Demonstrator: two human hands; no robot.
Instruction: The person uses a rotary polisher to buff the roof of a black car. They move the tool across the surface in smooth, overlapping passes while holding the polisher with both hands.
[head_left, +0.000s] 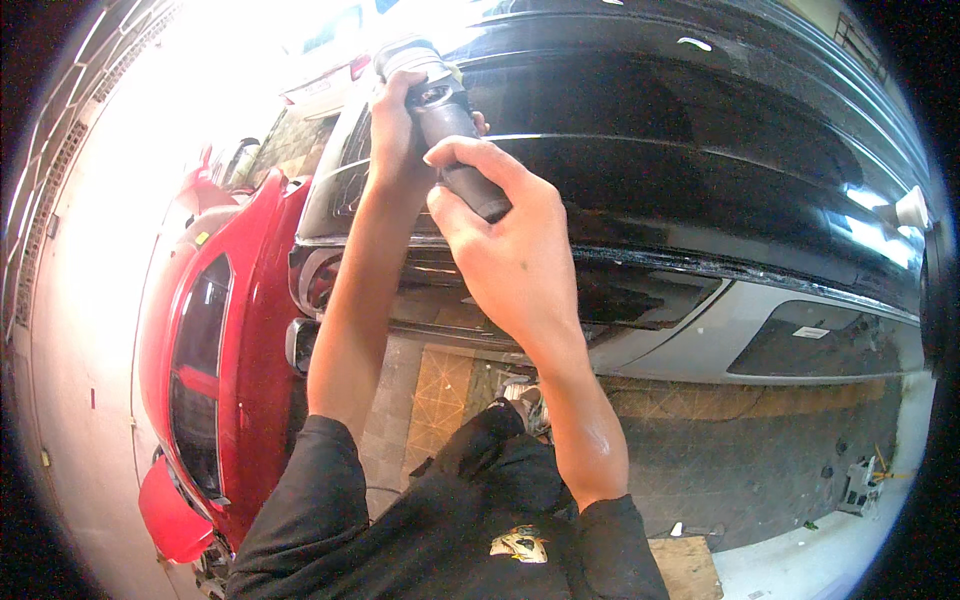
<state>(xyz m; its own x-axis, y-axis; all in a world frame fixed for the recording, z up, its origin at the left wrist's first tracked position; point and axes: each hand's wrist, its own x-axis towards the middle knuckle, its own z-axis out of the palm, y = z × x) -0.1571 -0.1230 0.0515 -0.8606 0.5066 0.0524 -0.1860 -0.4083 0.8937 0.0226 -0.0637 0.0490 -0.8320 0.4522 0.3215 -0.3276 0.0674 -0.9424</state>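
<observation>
Right grip (pixel 512 235) around dark tool (pixel 443 122), rear end, left grip (pixel 396 128) farther forward

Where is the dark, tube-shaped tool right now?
In the head view, the tool is near the top, just left of centre, by the black car: the left hand holds its far part, the right hand its near end.

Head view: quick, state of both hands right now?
Left hand: closed, holding the dark cylindrical tool near its far end.
Right hand: closed, holding the same tool by the end nearer the person.
</observation>
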